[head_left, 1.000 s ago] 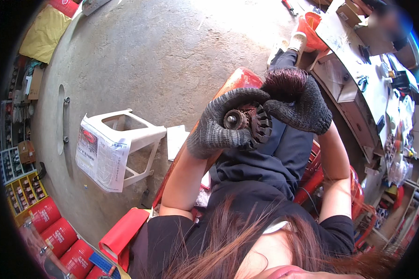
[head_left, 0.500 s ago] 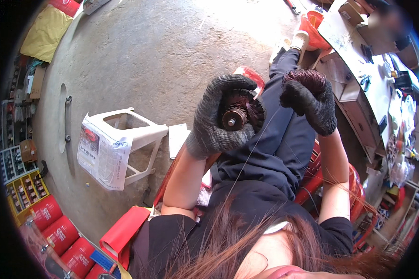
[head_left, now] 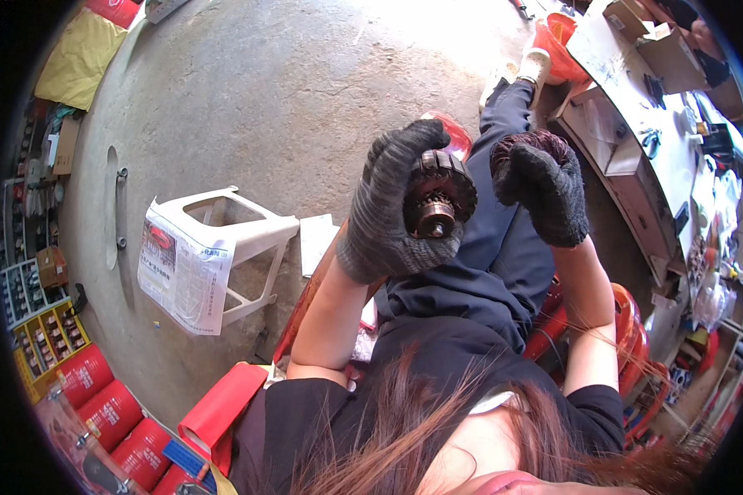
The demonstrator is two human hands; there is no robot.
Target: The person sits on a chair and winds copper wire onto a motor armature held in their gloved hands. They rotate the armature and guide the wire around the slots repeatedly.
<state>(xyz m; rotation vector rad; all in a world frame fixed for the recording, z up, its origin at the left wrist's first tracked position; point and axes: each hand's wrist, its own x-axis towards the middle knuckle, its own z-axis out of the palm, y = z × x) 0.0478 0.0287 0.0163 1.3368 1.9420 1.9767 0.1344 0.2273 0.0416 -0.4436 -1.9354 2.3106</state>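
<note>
My left hand (head_left: 380,210), in a grey knitted glove, is closed round a motor armature (head_left: 462,189) above my lap. The dark slotted core of the armature shows on its far side, and its coppery commutator and shaft end point toward me. Level with it, my right hand (head_left: 555,198), in a dark glove, grips a bundle of dark reddish winding wire (head_left: 539,137). A gap separates the two hands. No strand of wire can be made out between them now. The glove hides part of the bundle.
A white plastic stool (head_left: 260,235) with newspaper on it stands to my left. A cluttered workbench (head_left: 636,132) runs along the right, a red bucket (head_left: 558,51) by its far end. Red canisters (head_left: 111,415) and a yellow parts rack (head_left: 51,342) sit at lower left.
My left hand has turned the armature, so its slotted core shows more and the commutator sits lower. My right hand has shifted slightly left and down with the wire bundle.
</note>
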